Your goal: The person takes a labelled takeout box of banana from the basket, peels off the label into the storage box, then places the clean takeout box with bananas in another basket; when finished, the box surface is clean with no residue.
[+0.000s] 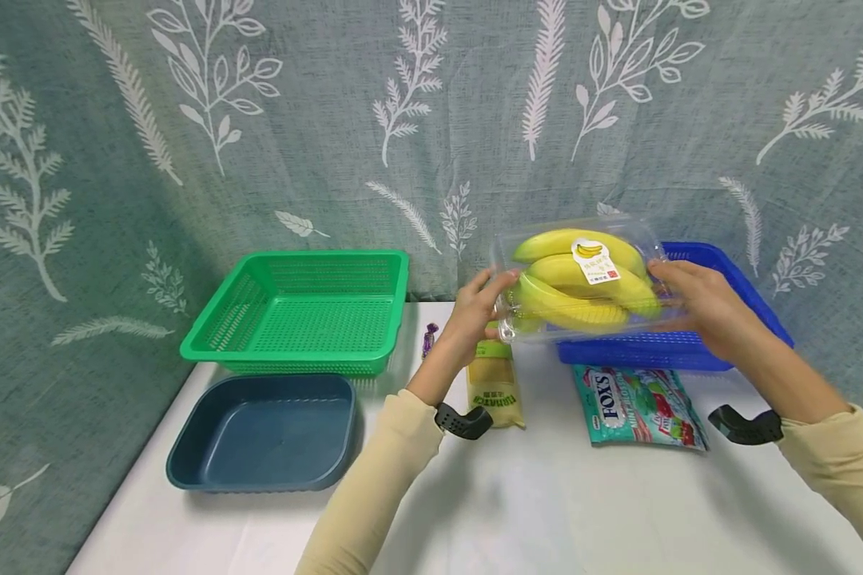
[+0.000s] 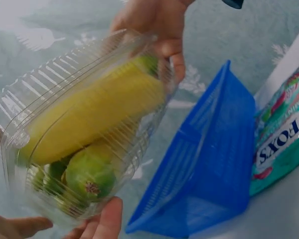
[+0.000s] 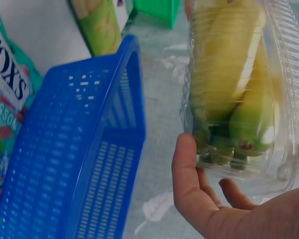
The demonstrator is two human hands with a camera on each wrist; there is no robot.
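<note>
I watch the left hand (image 1: 467, 315) and right hand (image 1: 706, 302) grip opposite ends of a clear plastic box (image 1: 578, 279) of yellow-green bananas (image 1: 571, 308) — raised between them, a blue perforated plastic basket (image 1: 739, 297) below the right hand.

Head view forward-down, close wrist views, all sharing bananas (image 1: 571, 305)

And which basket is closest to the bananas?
The blue basket on the right. The boxed bananas are held close by it; the green basket is farther off, left.
</note>
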